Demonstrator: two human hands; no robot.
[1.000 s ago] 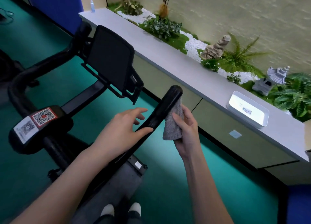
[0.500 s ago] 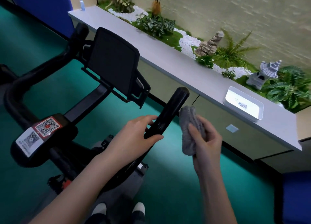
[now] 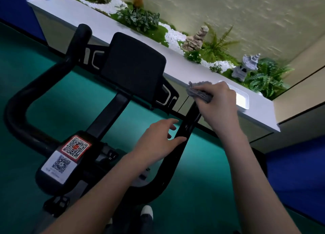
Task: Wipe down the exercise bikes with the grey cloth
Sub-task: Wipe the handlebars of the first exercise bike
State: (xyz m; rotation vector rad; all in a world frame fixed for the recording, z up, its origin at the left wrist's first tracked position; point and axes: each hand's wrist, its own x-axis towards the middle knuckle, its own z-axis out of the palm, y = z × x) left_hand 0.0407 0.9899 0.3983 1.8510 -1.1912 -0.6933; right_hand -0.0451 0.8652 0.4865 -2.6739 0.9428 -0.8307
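Head view, and the grey cloth (image 3: 199,92) sits bunched over the tip of the bike's right handlebar horn (image 3: 189,126). It is clamped there by the right hand (image 3: 218,101), fingers curled round the cloth and, it seems, the bar end beneath. Soft, light stuff, that cloth: it should fold to the tube and drag well on the grip, best held as a full-palm wad so no corner flaps loose. The right wrist arches over from above, forearm reaching forward. Lower on the same horn lies the left hand (image 3: 158,140), thumb along the bar, fingers straight and loose, steadying rather than grasping.
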